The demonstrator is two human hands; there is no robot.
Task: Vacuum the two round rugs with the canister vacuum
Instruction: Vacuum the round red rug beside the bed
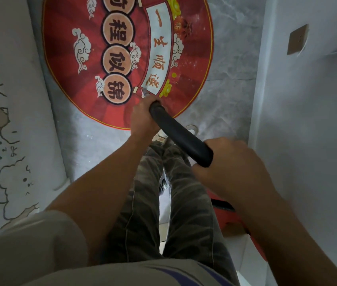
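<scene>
Lying along the 9 o'clock edge, a pale rug (pixel 17 112) with a soft, short nap shows brown outline cartoon shapes and a curved border. At 12 o'clock a red round rug (pixel 126 58) lies flat on the grey marbled floor (pixel 93 149). It is printed with radiating stripes, white clouds, peach discs bearing dark characters and a white scroll band, all ringed by a thin yellow line.

At the centre, the left hand (pixel 143 118) has its fingers curled round the far end of a smooth black vacuum tube (pixel 180 135), above the rug's near edge at 6 o'clock. A glint of metal shows just beyond the knuckles. The tube slants toward 4 o'clock, where the right hand (pixel 233 170) wraps its fingers round the near end. Camouflage trousers (pixel 186 203) and a light shoe (pixel 191 129) lie under the tube.

At 4 o'clock the red canister (pixel 233 220) sits largely hidden behind the right forearm. A white wall (pixel 308 120) fills 3 o'clock, with a beige plate (pixel 297 39) at 2 o'clock.
</scene>
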